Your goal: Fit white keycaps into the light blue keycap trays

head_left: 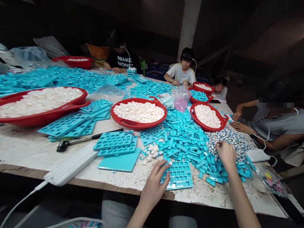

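My left hand [154, 180] rests at the left edge of a turquoise tray with rows of square recesses [180, 176]. Its fingers are spread, and a small white piece [170, 163] shows by a fingertip at the tray's upper left. My right hand [227, 154] is over a heap of small white and blue parts [239, 139], fingers curled together; whatever is between them is hidden. Left of the tray lie loose white caps [152, 152]. Beyond both hands spreads a pile of narrow turquoise pieces [187, 136].
Red basins of white pieces [140, 123] stand across the table. Stacked turquoise trays [116, 142], a hammer [80, 140] and a white power strip [71, 164] lie left. Plastic bags [181, 98] stand mid-table. Several people sit around it, one person's hands [241, 126] near the right heap.
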